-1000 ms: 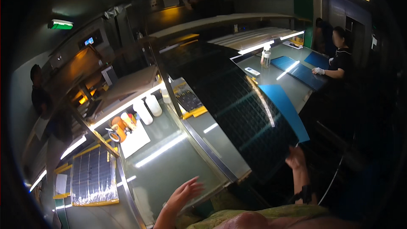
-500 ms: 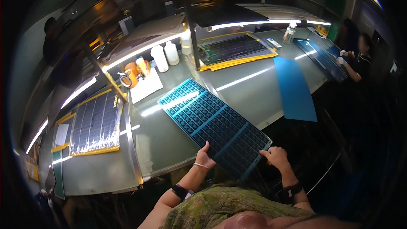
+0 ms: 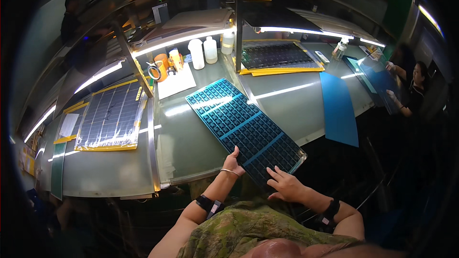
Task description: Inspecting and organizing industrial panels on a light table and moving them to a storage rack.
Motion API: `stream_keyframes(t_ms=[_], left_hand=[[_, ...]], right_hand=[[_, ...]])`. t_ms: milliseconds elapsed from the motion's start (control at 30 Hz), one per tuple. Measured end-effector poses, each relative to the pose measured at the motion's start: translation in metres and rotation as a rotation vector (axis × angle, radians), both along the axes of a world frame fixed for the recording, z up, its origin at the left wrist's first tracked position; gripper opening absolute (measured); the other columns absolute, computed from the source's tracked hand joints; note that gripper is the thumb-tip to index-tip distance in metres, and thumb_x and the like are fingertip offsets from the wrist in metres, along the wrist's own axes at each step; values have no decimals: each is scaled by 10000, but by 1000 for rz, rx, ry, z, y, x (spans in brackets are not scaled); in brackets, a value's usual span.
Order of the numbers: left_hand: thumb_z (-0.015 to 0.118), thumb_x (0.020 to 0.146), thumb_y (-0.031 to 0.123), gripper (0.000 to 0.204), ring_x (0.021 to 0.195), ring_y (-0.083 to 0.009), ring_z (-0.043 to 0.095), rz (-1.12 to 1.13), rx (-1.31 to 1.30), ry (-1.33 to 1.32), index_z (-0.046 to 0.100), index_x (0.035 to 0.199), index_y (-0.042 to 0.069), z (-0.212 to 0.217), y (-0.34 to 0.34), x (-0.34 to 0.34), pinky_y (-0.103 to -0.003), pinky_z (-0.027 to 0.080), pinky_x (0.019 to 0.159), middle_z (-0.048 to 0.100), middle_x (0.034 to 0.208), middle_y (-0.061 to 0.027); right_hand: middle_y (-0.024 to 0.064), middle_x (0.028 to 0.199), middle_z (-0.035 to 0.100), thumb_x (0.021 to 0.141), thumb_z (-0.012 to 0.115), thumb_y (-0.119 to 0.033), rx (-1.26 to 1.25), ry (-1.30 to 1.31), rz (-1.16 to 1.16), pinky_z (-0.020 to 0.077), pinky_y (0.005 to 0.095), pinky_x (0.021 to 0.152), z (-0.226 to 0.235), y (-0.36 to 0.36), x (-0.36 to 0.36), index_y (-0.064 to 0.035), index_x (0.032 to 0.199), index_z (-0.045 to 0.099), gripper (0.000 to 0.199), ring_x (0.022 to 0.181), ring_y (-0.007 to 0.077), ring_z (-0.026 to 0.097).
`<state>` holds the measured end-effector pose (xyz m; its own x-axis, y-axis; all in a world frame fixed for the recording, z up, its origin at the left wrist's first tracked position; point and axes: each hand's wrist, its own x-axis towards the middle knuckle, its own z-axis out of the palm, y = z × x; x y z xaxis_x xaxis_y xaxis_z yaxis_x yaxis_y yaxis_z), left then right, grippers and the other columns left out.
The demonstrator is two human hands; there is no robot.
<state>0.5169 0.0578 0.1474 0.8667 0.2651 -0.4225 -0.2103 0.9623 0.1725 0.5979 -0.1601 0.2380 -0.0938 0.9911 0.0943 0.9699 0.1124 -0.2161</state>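
A long blue-green panel [image 3: 252,127] printed with a grid of small dark units, like a circuit-board panel, slants across the bench's front edge. Its far end lies over the grey tabletop, and its near end juts out toward me. My left hand [image 3: 233,163] grips the panel's left edge, thumb on top and the fingers hidden beneath. On the panel's near part rests my right hand [image 3: 286,185], fingers spread, the tips touching or just over the surface. I cannot tell whether the right thumb touches the near edge.
Left of the panel, a film-covered dark sheet [image 3: 109,117] lies on yellow-edged boards. Orange tape rolls [image 3: 161,67] and white bottles [image 3: 196,54] stand behind. A dark panel stack [image 3: 277,57] and a blue sheet [image 3: 337,110] lie right. At far right a co-worker [image 3: 415,86] handles another panel.
My right hand has left the panel's near right corner and moved left onto its surface, its fingers now spread. The left hand keeps its grip. The whole view has shifted slightly.
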Motion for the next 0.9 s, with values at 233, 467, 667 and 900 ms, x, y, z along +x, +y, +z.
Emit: stream_keyframes(t_ms=[233, 467, 667, 900], left_hand=[[362, 950, 367, 473, 1191, -373, 423, 10, -30, -9, 449, 1242, 5, 3, 1, 0, -564, 269, 1019, 469, 1279, -194], [367, 942, 408, 500, 1182, -345, 441, 15, 2, 34, 460, 1228, 8, 13, 3, 6, -551, 286, 1013, 482, 1269, -182], [435, 879, 526, 599, 1129, -308, 491, 58, 51, -239, 479, 1217, 34, 24, 24, -4, -502, 357, 981, 530, 1218, -148], [562, 892, 233, 366, 931, -248, 583, 185, 193, 454, 508, 1150, -22, -16, 40, 12, -379, 484, 835, 589, 1075, -135]], right_hand=[[257, 1175, 505, 702, 679, -401, 97, -36, 101, 450, 453, 879, -2, 5, 13, -37, 891, 530, 436, 1022, 421, 535], [218, 1016, 607, 784, 555, -139, 315, -194, 261, 525, 374, 780, -7, 5, 13, -4, 813, 529, 140, 860, 336, 632], [165, 677, 597, 772, 545, -19, 320, 837, -582, 467, 360, 543, 66, 40, 60, -13, 737, 563, 40, 628, 329, 595], [156, 714, 616, 861, 516, -100, 739, 111, -511, 469, 377, 546, 146, 66, 133, -25, 790, 574, 118, 660, 332, 614]])
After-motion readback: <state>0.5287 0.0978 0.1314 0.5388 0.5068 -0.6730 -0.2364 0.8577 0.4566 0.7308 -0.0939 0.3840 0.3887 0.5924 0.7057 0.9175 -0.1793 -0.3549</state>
